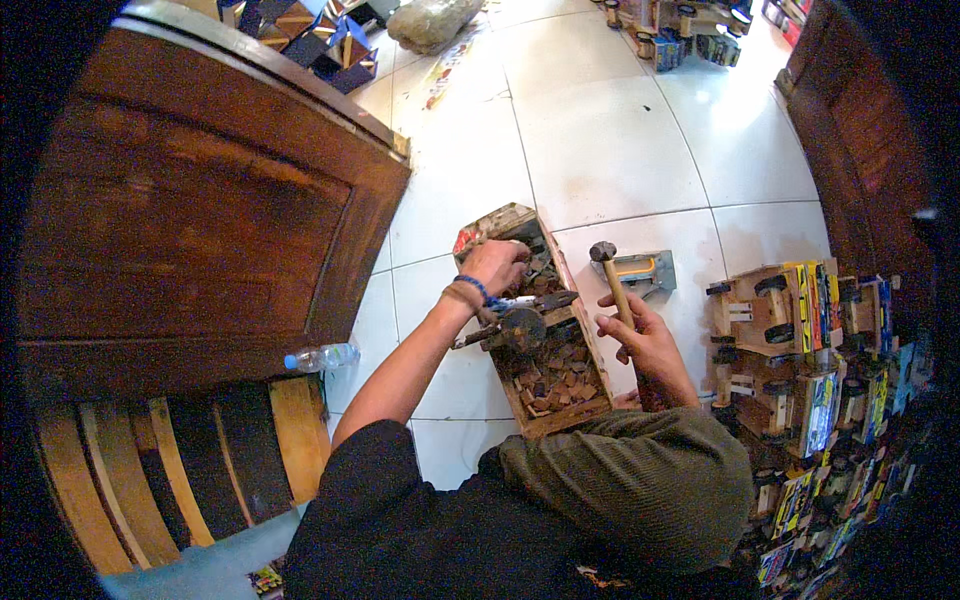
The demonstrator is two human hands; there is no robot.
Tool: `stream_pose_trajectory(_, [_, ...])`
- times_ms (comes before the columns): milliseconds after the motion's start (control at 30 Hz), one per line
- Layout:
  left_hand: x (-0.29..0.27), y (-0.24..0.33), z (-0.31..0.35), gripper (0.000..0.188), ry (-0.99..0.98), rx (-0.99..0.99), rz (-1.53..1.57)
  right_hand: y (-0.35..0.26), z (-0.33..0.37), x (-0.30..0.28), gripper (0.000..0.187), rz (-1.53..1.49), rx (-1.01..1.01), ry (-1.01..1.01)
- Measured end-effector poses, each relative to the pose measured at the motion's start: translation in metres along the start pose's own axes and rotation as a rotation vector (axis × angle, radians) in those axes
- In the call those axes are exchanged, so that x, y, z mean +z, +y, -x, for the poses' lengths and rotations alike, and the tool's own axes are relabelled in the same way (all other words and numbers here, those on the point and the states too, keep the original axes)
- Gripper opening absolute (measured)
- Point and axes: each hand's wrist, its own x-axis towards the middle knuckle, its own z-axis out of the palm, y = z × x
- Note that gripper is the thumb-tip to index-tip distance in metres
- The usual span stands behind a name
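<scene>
A wooden box (592, 352) with compartments stands on the floor in front of me. My left hand (494, 266) reaches into its far compartment, among small dark pieces. Its fingers are curled together, and the tips are partly hidden. My right hand (648, 345) grips a hammer (618, 292) by its wooden handle, to the right of the box, with the metal head up. Pliers (553, 301) and a round dark object (522, 329) rest across the box's middle. Many brown scraps (560, 376) fill the near compartment. A grey and orange staple gun (650, 269) lies beyond the hammer.
Stacked wooden toy vehicles (778, 310) with black wheels crowd the right side; more toys (690, 30) stand far right. At left are a brown wooden panel (200, 220), a plastic bottle (325, 358) and wooden slats (180, 470). A rock (432, 24) sits at the back.
</scene>
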Motion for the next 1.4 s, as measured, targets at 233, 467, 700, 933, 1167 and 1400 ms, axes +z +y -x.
stream_pose_trajectory(233, [0.037,-0.01,-0.018,0.016,-0.051,0.067,-0.327,0.0,-0.002,-0.006,0.039,0.019,0.01,0.018])
stream_pose_trajectory(467, [0.038,-0.023,-0.025,0.016,-0.072,0.021,-0.283,0.001,-0.003,-0.004,0.037,0.011,-0.006,0.02])
stream_pose_trajectory(700, [0.013,-0.014,-0.003,0.029,-0.042,-0.036,0.026,-0.004,-0.002,-0.003,0.032,-0.019,0.046,0.051])
stream_pose_trajectory(933, [-0.007,-0.017,0.014,0.054,-0.082,-0.239,0.544,-0.005,0.0,-0.001,0.031,-0.009,0.094,0.051])
stream_pose_trajectory(1167, [-0.024,-0.008,0.03,0.039,-0.132,-0.304,1.258,-0.001,0.0,-0.002,0.032,-0.037,0.069,0.037])
stream_pose_trajectory(1400, [-0.049,0.021,0.031,0.039,-0.169,-0.24,1.311,0.0,-0.001,-0.002,0.034,-0.06,0.033,0.051])
